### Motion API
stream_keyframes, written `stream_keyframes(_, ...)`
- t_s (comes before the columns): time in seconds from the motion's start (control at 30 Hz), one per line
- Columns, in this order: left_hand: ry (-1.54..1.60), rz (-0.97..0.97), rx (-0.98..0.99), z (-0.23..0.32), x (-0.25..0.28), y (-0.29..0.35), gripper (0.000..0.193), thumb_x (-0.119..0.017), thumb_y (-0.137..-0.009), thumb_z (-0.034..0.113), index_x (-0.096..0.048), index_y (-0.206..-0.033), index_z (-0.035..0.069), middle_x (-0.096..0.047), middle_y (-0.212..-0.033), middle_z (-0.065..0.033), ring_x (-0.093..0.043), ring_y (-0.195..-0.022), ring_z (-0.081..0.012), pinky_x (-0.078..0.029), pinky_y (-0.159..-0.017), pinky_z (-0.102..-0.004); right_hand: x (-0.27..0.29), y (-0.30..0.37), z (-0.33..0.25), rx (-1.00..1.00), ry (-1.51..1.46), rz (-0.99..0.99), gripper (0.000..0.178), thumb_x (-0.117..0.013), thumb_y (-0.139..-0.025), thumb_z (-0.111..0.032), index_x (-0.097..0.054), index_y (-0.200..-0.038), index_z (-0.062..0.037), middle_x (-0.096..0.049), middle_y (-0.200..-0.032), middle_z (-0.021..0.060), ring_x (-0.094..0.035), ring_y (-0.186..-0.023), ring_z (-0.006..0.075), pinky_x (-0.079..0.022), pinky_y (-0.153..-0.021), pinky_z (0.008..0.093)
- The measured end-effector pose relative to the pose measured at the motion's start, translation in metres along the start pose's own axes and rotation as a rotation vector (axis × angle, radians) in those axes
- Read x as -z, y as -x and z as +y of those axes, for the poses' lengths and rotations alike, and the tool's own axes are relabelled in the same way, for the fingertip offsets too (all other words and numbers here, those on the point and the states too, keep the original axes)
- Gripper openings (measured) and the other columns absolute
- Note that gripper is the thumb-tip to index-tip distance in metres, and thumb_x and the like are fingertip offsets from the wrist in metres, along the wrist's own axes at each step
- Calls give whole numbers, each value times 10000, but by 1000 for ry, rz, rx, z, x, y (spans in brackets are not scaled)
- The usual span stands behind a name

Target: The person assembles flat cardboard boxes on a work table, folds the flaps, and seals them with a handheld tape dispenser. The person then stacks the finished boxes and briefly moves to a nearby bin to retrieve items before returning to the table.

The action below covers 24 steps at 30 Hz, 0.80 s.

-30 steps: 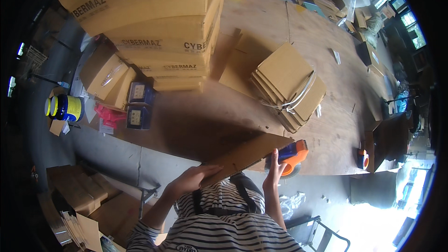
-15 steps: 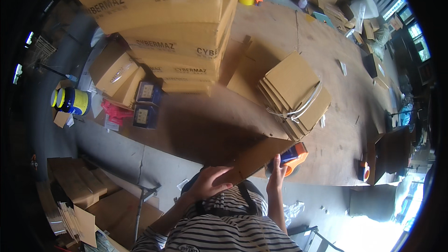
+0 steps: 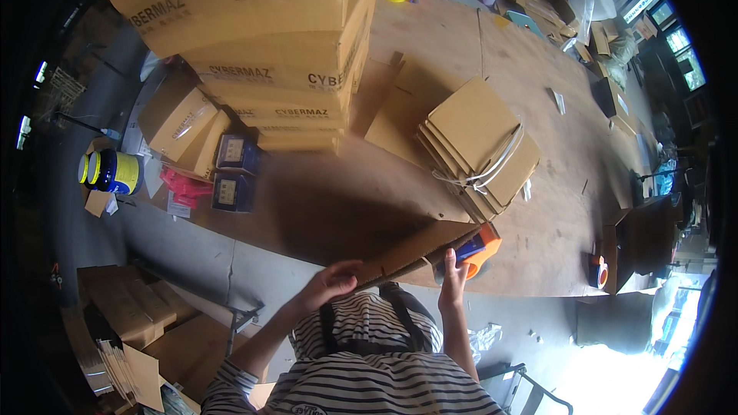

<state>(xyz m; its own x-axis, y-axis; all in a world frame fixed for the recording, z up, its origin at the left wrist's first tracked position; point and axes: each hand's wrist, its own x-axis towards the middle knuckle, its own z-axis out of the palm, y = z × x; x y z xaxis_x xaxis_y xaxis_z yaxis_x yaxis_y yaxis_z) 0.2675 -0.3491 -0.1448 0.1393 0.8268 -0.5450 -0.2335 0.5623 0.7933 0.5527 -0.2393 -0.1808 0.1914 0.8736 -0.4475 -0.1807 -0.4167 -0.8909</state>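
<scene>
Cardboard is in both hands: a flat, folded cardboard sheet (image 3: pixel 419 250) is held up at the near edge of the tabletop (image 3: pixel 553 207), at about 6 o'clock in the view. The left hand (image 3: pixel 332 283) is curled around the sheet's left end, fingers wrapped over its edge; the right hand (image 3: pixel 452 275) pinches the right end, thumb and fingers closed on it. The step looks like lifting a fresh flat off the surface to open it up — the next move would call for shifting both grips to opposite panels so the sheet can be pushed out square.

Just behind the right hand, at 5 o'clock, sits an orange and blue tape dispenser (image 3: pixel 478 250). Toward 1 o'clock lies a bundle of tan flats (image 3: pixel 480 142) tied with white strapping. At 11 o'clock stands a tall stack of brown cartons (image 3: pixel 269 38) with dark printed lettering on their sides; two small dark blue boxes (image 3: pixel 231 173) with pale labels sit at its foot — and a pink packet (image 3: pixel 184 188) lies beside them. A yellow and blue tub (image 3: pixel 111 171) stands at 9 o'clock.
</scene>
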Motion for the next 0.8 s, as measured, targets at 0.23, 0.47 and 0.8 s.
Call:
stream_keyframes(0.23, -723, 121, -426, 36, -3, 19, 662, -793, -869, 379, -564, -1416, 84, -654, -1251, -144, -623, -1152, -306, -500, -984, -406, 18, 3, -17, 10, 64, -19, 648, -729, -968, -303, -384, -1450, -40, -568, -1290, 51, -548, -1151, 150, -421, -1030, 319)
stream_keyframes(0.47, -507, -134, -301, 16, -34, -9, 784, -834, -836, 366, -487, -1467, 57, -512, -1414, -134, -500, -1322, -275, -394, -1117, -384, 9, 0, -17, -74, -17, -70, 593, -721, -972, -322, -429, -1406, -43, -583, -1267, 33, -542, -1156, 135, -395, -1059, 315)
stream_keyframes(0.8, -1283, 362, -643, 71, -21, 4, 353, -776, -863, 181, -695, -1182, 56, -686, -767, -48, -648, -681, -217, -418, -609, -375, 16, 4, -35, -105, 142, -175, 579, -747, -945, -281, -448, -1374, -30, -599, -1227, 53, -584, -1106, 134, -465, -1004, 309)
